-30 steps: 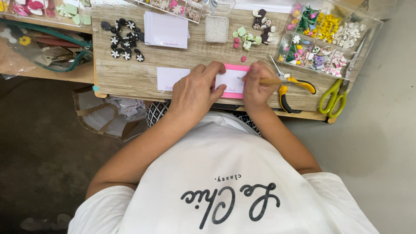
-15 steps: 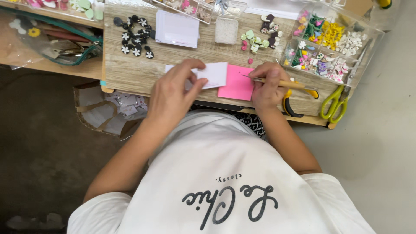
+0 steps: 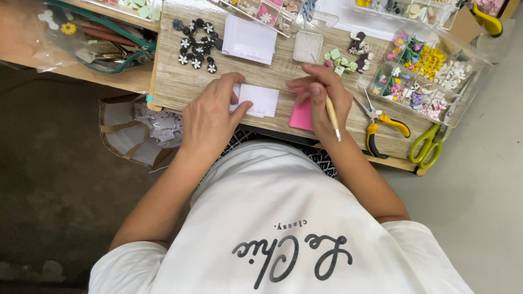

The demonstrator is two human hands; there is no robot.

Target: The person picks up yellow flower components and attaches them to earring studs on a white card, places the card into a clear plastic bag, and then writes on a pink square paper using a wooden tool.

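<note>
Two bare hands are seen at the near edge of a wooden board (image 3: 180, 87). The left hand (image 3: 210, 117) is laid palm down with fingers loosely spread, not closed round anything; its fingertips are pressed on the near left corner of a small white card (image 3: 260, 99), which lies flat on the board just to the right of that hand. The right hand (image 3: 322, 98) is curled narrow around a thin wooden stick (image 3: 332, 117), held pencil-fashion with its free end pointing back toward the body; the fingertips are set down on a pink paper square (image 3: 300, 115), which is partly covered by the hand and lies just beside the white card. To the right of the right hand, small pliers with yellow handles (image 3: 381, 128) are laid on the board, and further right green-handled scissors (image 3: 427, 146) rest at the board's edge. Beyond the left hand, a cluster of black and white flower pieces (image 3: 196, 43) is scattered, with a stack of white cards (image 3: 249, 39) just beside it. Beyond the right hand, small pale green and dark pieces (image 3: 346, 57) are gathered, and to their right a clear compartment box (image 3: 430, 71) filled with small coloured pieces is set at the far right.
</note>
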